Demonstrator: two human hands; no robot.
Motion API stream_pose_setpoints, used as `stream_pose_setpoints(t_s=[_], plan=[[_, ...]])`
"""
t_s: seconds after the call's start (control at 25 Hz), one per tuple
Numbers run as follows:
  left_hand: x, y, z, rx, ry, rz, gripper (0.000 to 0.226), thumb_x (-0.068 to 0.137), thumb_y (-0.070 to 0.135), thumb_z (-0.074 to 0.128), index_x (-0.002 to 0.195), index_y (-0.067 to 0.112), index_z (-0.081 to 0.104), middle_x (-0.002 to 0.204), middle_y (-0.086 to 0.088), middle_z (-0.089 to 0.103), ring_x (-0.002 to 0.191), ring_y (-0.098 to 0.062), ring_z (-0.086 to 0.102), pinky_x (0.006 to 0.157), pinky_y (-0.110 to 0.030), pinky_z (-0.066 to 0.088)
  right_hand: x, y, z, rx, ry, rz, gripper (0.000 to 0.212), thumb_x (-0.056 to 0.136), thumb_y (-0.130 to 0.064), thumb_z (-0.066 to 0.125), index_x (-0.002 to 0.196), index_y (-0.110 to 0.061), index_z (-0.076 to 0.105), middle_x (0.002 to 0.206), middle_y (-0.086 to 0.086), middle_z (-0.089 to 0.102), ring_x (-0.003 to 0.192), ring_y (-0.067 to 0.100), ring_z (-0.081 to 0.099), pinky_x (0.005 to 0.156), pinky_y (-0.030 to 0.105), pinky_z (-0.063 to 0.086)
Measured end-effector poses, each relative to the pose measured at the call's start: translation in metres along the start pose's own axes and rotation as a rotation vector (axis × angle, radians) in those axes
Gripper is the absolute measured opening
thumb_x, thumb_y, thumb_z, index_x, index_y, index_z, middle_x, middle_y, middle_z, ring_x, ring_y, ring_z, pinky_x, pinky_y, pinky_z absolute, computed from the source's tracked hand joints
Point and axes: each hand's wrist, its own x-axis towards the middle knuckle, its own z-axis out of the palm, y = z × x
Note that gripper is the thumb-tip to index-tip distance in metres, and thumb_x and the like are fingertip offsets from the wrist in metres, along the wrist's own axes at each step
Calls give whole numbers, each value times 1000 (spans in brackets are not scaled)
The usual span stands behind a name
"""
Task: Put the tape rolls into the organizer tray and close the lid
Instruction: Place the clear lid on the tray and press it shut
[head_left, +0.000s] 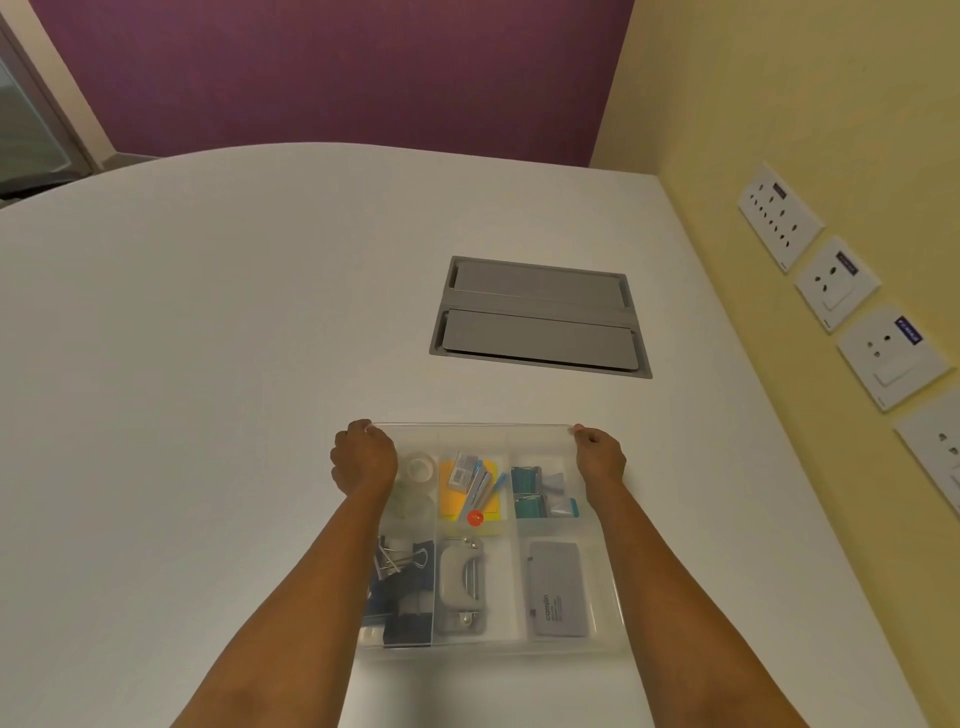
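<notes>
From the head camera, you have both hands on the clear lid (470, 427), one at each far corner. Your left hand (363, 462) is curled around the far left corner, fingers clenched on the edge; your right hand (600, 457) pinches the far right corner the same way. The lid seems to lie over the organizer tray (493, 647), which sits on the white table (208, 364) right in front of you, nearer than the grey hatch (540, 317) set into the tabletop.

The tape rolls look to be in already: one clear tape roll (421, 467) lies flat in the far left compartment, hole facing up, just beside your left hand, and a second pale roll (415, 506) seems to sit just nearer to you in the same compartment, though it is hazy through the plastic. No roll is left out on the table. What remains, I judge, is pressing the lid fully down; whether it is already seated you cannot tell from here.

The tray's long axis runs away from you, toward the hatch, its far end held in your hands.
</notes>
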Motion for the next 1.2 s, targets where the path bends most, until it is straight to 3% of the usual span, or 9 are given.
stream_pose_setpoints(t_s=[0.36,0.56,0.72,1.0,1.2], plan=[[12,-2,-1,-113,-83,-150,44,102,30,33,126,-1,54,129,-21,58,118,-38,55,104,-46,44,1,1,3,35,-8,24,40,100,-29,46,120,2,62,126,20,63,113,35,58,100,39,47],[25,-2,-3,-256,-169,-312,46,98,36,46,119,-3,57,123,-22,61,112,-37,58,95,-39,46,1,4,4,44,-17,14,39,102,-28,42,125,-1,57,130,18,59,116,34,56,102,39,45],[28,-2,-3,-277,-172,-354,47,96,37,50,121,-3,56,124,-21,60,114,-36,57,97,-39,46,2,7,6,26,-20,-23,37,103,-25,39,126,-4,58,132,16,59,118,33,56,104,39,45],[26,0,-5,-255,-153,-333,46,97,35,50,122,-2,58,126,-22,59,117,-37,54,97,-38,44,3,8,7,25,-13,-24,35,103,-23,38,124,-4,59,129,17,61,116,34,57,102,39,45],[18,2,-11,-206,-174,-223,44,100,31,45,130,0,51,133,-21,55,121,-38,52,102,-41,43,-5,2,0,-23,-35,-23,37,102,-25,40,129,-3,54,135,17,57,121,34,55,106,39,43]])
